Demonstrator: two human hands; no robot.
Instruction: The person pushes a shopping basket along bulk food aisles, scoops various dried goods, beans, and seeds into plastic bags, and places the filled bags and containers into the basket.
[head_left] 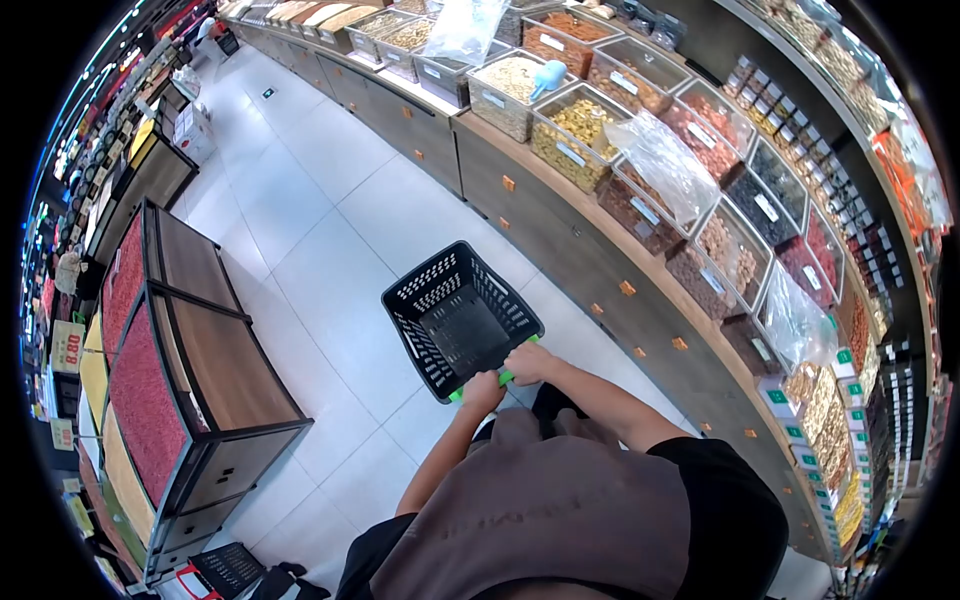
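The black plastic shopping basket (462, 335) was found directly ahead of the person's body, over the tiled floor (315, 240) of the aisle; whether its base touched the tiles could not be determined. Its green handle (506, 378) lay at the side nearest the body. The left hand (481, 389) was clenched around one stretch of the handle and the right hand (530, 361) around another, just beside it.

Risks were assessed as follows. All support was judged to come from the near side, so a slackened grip in either hand could let the basket tip or swing. The right side stood closer to the wooden drawer cabinet (520, 200); a turn that way could knock the rim against the front or catch an orange drawer pull (627, 288).

On the cabinet stood clear bins of dried goods, among them a bin of yellow pieces (585, 122). A light blue scoop (549, 76) rested in a neighbouring bin, and a crumpled plastic bag (665, 165) lay across others, where a passing sleeve could drag it.

To the left, a display stand (232, 480) with red goods bounded the aisle. A second black basket (228, 568) sat near its foot, a possible trip hazard on stepping back. White cartons (194, 133) stood farther along
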